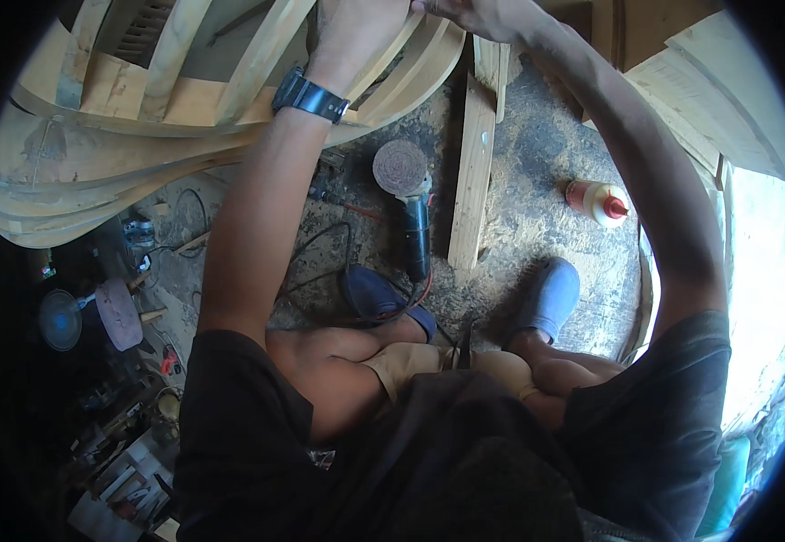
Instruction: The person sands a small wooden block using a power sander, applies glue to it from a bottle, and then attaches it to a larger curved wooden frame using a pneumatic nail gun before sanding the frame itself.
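Note:
Both of my arms reach up to the top edge of the view. My left hand [365,27], below which a dark wristwatch [309,96] sits, is over the curved wooden frame [257,68] with its pale slats. Its fingers are cut off by the edge. Close beside it on the right is my right hand [487,16], a fingertip pointing toward the left hand. Most of its fingers are out of view, so I cannot tell what either hand holds.
An angle grinder [415,217] with a round abrasive disc lies on the floor, its cord trailing near my blue clogs [550,294]. Right of it lies a wooden plank [474,172]. A glue bottle [597,202] with a red cap is farther right. Assorted tools lie at lower left.

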`<state>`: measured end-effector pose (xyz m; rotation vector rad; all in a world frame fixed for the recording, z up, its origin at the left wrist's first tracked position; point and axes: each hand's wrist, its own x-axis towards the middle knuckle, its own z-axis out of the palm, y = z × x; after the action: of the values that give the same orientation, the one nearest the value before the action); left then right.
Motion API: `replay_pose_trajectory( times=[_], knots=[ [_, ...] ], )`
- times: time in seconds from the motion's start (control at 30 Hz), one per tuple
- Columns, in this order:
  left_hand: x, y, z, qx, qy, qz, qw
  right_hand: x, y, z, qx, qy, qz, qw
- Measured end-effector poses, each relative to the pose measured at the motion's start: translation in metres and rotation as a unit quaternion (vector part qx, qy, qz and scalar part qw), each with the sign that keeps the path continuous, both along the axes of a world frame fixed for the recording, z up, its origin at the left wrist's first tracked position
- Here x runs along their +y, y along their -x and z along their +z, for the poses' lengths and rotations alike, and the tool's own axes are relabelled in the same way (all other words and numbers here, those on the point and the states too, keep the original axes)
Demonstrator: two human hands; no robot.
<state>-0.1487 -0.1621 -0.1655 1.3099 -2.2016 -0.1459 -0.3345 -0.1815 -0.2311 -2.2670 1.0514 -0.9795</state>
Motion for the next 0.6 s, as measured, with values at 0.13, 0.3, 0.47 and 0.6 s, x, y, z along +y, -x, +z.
replay_pose_trajectory(
  times=[0.13, 0.3, 0.47, 0.6],
  knots=[
    [0.001, -0.004, 0.005, 0.162, 0.004, -0.031, 0.986, 0.000, -0.016, -0.002, -0.004, -0.025, -0.012, 1.000],
    [0.026, 0.014, 0.031, 0.216, -0.167, 0.010, 0.962, -0.002, -0.012, -0.018, -0.031, 0.032, -0.020, 0.999],
    [0.019, 0.009, 0.025, 0.206, -0.135, 0.010, 0.969, 0.005, -0.019, -0.007, 0.003, 0.047, -0.031, 0.998],
    [0.001, 0.005, 0.019, 0.287, -0.158, -0.042, 0.944, 0.001, -0.018, -0.007, 0.007, 0.054, -0.027, 0.998]
  ],
)
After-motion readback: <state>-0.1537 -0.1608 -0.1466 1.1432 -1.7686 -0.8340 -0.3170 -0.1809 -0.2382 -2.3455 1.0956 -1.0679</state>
